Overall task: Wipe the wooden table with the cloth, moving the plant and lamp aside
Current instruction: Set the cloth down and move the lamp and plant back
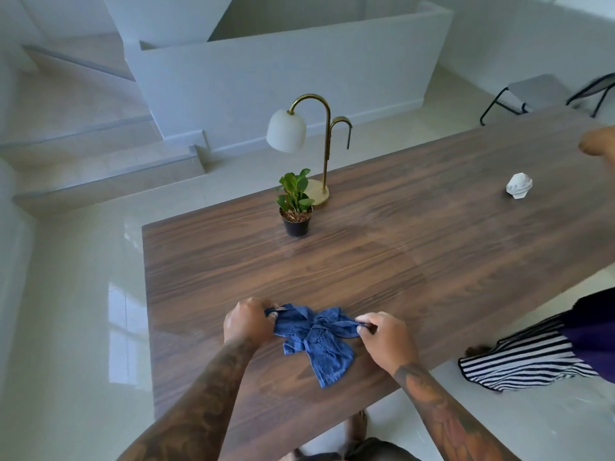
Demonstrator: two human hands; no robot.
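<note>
While both hands pinch it, the blue cloth (pixel 314 341) lies bunched on the wooden table (pixel 416 247) at its near edge: left hand (pixel 248 322) and right hand (pixel 386 334) each grip an end with curled fingers. Wiping seems about to begin; next the cloth likely needs spreading flat. Beyond the cloth stand the potted plant (pixel 295 202) and brass lamp (pixel 307 141), unmoved. Another person's striped sleeve (pixel 519 364) is cut off at right.
</note>
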